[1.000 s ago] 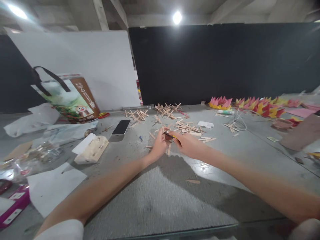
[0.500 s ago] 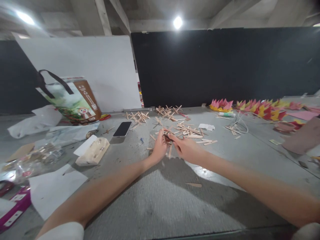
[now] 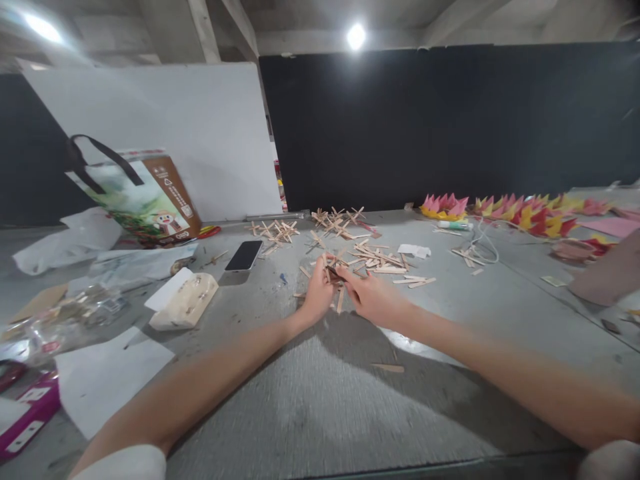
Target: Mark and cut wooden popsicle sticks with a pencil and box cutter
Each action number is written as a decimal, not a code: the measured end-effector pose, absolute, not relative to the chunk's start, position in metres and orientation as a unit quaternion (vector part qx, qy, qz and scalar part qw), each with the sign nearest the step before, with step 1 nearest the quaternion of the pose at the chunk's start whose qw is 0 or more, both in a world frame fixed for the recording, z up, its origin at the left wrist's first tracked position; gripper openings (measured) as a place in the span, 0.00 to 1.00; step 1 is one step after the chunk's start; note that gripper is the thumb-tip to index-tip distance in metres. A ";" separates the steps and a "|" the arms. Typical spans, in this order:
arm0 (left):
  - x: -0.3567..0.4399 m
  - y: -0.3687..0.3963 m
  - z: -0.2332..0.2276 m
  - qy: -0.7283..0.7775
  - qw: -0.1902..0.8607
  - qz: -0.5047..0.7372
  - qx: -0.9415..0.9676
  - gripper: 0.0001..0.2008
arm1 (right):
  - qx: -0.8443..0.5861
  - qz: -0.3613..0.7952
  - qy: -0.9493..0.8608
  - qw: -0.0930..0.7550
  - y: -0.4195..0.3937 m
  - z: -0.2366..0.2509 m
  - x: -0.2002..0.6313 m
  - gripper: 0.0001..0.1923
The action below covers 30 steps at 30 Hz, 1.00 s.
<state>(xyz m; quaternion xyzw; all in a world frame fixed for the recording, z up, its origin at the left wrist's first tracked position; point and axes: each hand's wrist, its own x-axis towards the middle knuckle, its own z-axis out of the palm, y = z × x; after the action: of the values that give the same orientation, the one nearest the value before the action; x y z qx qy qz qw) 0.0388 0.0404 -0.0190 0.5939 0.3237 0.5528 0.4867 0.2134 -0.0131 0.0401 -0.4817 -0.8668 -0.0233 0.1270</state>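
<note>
My left hand (image 3: 317, 296) and my right hand (image 3: 371, 296) meet over the grey table (image 3: 320, 400), fingertips pinched together on a small wooden stick piece (image 3: 334, 273). What exactly sits between the fingers is too small to make out. Just beyond the hands lies a loose heap of flat wooden sticks (image 3: 375, 259). Farther back rest several crossed-stick pieces (image 3: 336, 220) in two clusters. One stray stick (image 3: 387, 367) lies near my right forearm.
A black phone (image 3: 243, 255) lies left of the sticks, a tissue pack (image 3: 184, 301) and white paper (image 3: 107, 377) nearer left. A printed bag (image 3: 137, 200) stands at back left. Pink and yellow folded paper shapes (image 3: 515, 215) line the back right, beside a white cable (image 3: 483, 248).
Both hands stay pinched together at the same spot; only small finger movements show. The view has shifted slightly.
</note>
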 end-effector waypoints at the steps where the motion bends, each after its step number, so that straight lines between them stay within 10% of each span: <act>1: 0.039 0.040 -0.018 0.327 0.484 0.552 0.595 0.27 | -0.482 -0.022 -0.867 0.123 -0.012 0.048 0.214 0.27; 30: 0.043 0.037 -0.021 0.345 0.468 0.530 0.617 0.22 | -0.485 -0.042 -0.863 0.133 -0.034 0.030 0.234 0.33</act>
<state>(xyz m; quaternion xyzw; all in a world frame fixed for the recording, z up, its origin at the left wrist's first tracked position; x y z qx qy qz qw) 0.0434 0.0374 -0.0207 0.6173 0.3445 0.5301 0.4682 0.2338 -0.0339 0.0301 -0.4851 -0.8633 -0.0424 0.1326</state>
